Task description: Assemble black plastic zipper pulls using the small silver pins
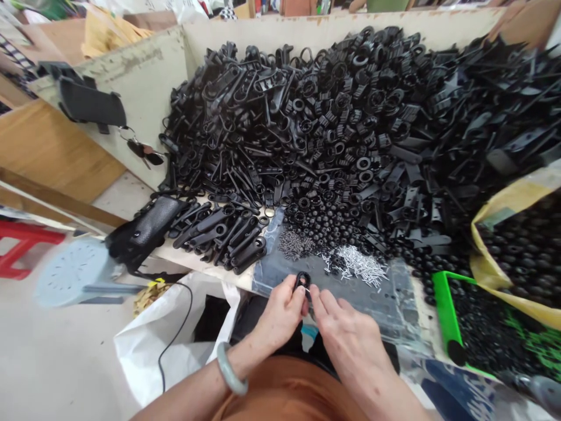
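Note:
My left hand [280, 310] is closed on a small black plastic part [302, 280] with a ring-shaped end, held just over the front edge of the grey work mat [280, 275]. Against its right side, my right hand [342, 324] pinches a thin silvery pin [307, 289] whose tip touches the part. Beyond the hands lie a heap of silver pins [357, 264] and a smaller heap of tiny brownish pieces [295, 244]. Black handle-like parts [219, 231] lie in a row to the left.
Large piles of black parts [333, 105] fill the bench up to its back board [272, 34]. A green tray [445, 316] and a yellow-edged bag [480, 245] are at the right. A white sack [140, 345] and a blue stool [72, 272] stand at the left.

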`<state>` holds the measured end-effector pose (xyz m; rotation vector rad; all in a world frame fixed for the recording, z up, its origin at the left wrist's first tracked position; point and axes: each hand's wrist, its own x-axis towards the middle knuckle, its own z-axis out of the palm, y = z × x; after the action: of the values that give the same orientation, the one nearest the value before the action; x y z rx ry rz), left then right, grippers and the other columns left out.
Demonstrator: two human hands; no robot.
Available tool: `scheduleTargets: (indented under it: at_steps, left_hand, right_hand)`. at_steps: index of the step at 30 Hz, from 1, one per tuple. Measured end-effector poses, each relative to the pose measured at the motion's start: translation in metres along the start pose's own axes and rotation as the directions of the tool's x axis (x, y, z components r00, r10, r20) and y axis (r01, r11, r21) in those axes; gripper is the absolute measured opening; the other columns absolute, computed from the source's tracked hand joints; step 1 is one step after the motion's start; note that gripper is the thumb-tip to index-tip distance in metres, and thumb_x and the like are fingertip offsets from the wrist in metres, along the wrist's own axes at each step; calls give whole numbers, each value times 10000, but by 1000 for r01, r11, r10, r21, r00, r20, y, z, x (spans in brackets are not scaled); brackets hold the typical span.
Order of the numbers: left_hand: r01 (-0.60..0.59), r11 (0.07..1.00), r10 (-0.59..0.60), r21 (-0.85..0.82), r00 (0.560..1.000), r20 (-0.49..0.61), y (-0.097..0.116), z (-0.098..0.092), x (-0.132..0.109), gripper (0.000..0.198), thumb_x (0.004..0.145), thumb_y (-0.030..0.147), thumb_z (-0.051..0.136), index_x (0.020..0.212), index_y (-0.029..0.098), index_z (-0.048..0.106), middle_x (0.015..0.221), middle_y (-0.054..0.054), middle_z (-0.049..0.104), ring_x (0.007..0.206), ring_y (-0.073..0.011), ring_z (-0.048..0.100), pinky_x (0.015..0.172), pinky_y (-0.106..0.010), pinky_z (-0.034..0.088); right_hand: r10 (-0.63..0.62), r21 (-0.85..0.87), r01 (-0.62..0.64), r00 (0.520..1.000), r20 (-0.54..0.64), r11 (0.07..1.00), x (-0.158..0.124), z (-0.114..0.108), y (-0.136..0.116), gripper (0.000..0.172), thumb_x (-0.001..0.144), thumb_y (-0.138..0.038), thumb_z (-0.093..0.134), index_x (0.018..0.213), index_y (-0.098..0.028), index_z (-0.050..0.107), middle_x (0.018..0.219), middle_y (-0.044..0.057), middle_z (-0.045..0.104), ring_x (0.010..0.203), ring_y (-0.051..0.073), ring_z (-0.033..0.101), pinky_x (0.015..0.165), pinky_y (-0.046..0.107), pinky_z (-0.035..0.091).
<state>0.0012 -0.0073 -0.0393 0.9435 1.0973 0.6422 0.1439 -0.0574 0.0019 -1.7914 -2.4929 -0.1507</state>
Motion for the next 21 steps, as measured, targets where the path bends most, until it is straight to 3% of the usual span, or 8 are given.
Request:
scheduleTargets:
  at_steps: [3, 6, 10, 13, 15, 18, 20, 21]
  left_hand:
    - [-52, 998, 54, 46, 998, -32, 0, 1, 1, 308, 906, 480, 661, 813, 214, 536, 690, 45, 505, 630, -119, 445, 590, -229, 365]
    - [-58, 996, 59, 71, 998, -14, 1, 3, -2, 304, 926, 488, 628, 826, 215, 537, 658, 55, 492, 593, -113, 428, 574, -227, 349]
    - [-105, 971, 100, 216, 994, 36, 10, 1, -9, 236, 979, 438, 545, 921, 211, 580, 600, 64, 502, 544, -118, 429, 561, -236, 337]
    - [-171, 925, 185, 339, 983, -10, 21, -10, -10, 197, 996, 379, 508, 958, 211, 604, 611, 58, 522, 565, -126, 452, 578, -244, 353]
    - [-206, 907, 241, 368, 969, -50, 28, -18, -8, 177, 979, 352, 533, 1020, 210, 630, 619, 59, 518, 591, -128, 463, 600, -241, 372]
    - [-182, 944, 203, 273, 978, -50, 32, -20, -4, 253, 939, 385, 596, 1118, 209, 628, 595, 72, 512, 524, -107, 428, 528, -220, 341]
    - [-92, 987, 98, 128, 995, -38, 32, -14, -1, 331, 905, 466, 625, 1113, 210, 598, 559, 92, 501, 416, -77, 334, 422, -203, 230]
    - [-45, 998, 47, 54, 998, -37, 32, -9, 1, 365, 883, 506, 641, 1091, 212, 581, 546, 101, 495, 378, -62, 282, 391, -197, 169]
  right_hand:
    - [-9, -54, 11, 999, 36, 998, 8, -7, -9, 527, 713, 109, 552, 1171, -93, 715, 871, 130, 732, 623, 243, 673, 452, 315, 517]
    - [4, -33, -3, 1000, 26, 999, 10, -10, -8, 522, 691, 111, 561, 1137, -100, 730, 849, 111, 744, 625, 227, 696, 457, 291, 530]
    - [85, 152, -90, 996, 38, 984, -5, -19, 9, 484, 752, 69, 538, 1129, -161, 735, 817, 39, 755, 604, 179, 725, 477, 248, 530]
    - [200, 356, -199, 979, 32, 913, -21, -31, 30, 405, 949, -106, 489, 1272, -216, 707, 903, 40, 788, 638, 179, 742, 552, 268, 568]
    - [345, 508, -309, 938, 24, 804, -26, -32, 49, 360, 1027, -297, 493, 1317, -249, 702, 911, 34, 799, 672, 184, 739, 599, 275, 575]
    - [590, 666, -444, 808, 7, 600, -19, -20, 83, 388, 1034, -427, 494, 1219, -209, 756, 818, 28, 770, 625, 173, 679, 579, 271, 533]
    - [691, 664, -494, 722, -47, 561, -8, -8, 105, 445, 1061, -411, 411, 1260, -171, 729, 759, 21, 715, 571, 158, 617, 554, 275, 496]
    - [706, 600, -523, 702, -100, 605, -1, -3, 114, 437, 1057, -385, 410, 1270, -165, 722, 808, 32, 707, 602, 156, 620, 582, 277, 497]
